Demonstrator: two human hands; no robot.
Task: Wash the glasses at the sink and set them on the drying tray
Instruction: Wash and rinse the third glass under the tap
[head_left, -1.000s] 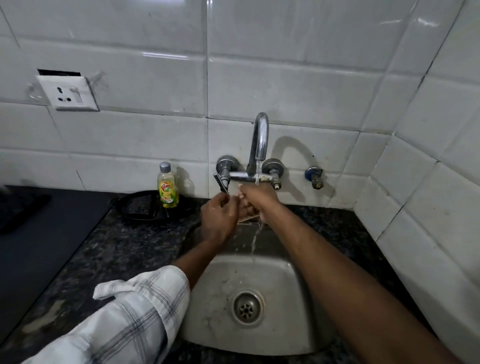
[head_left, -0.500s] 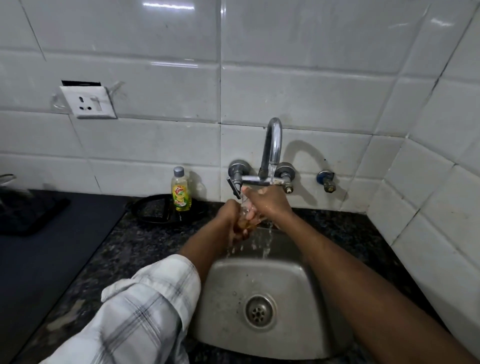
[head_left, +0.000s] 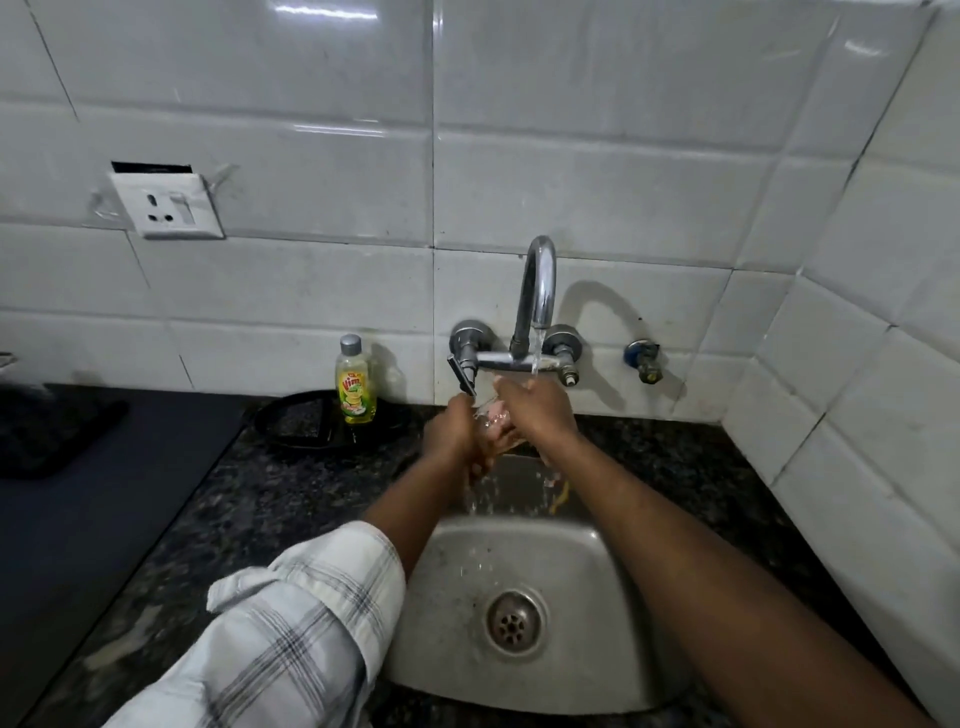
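A clear glass (head_left: 492, 423) is held between both hands under the running tap (head_left: 537, 296), above the back edge of the steel sink (head_left: 597, 613). My left hand (head_left: 451, 431) wraps its left side and my right hand (head_left: 537, 410) covers its right side and top. Most of the glass is hidden by my fingers. Water falls from the spout onto my right hand and drips into the basin. The dark drying tray (head_left: 57, 519) lies on the counter at the far left.
A yellow dish soap bottle (head_left: 356, 382) stands against the wall left of the tap, on a black round stand (head_left: 306, 423). A tap lever (head_left: 462, 374) hangs just above my left hand. A wall socket (head_left: 167, 205) sits upper left. Tiled wall closes the right side.
My hands stay under the tap, shifting their hold on the glass. The camera has swung, so the whole scene sits further right and lower in the frame.
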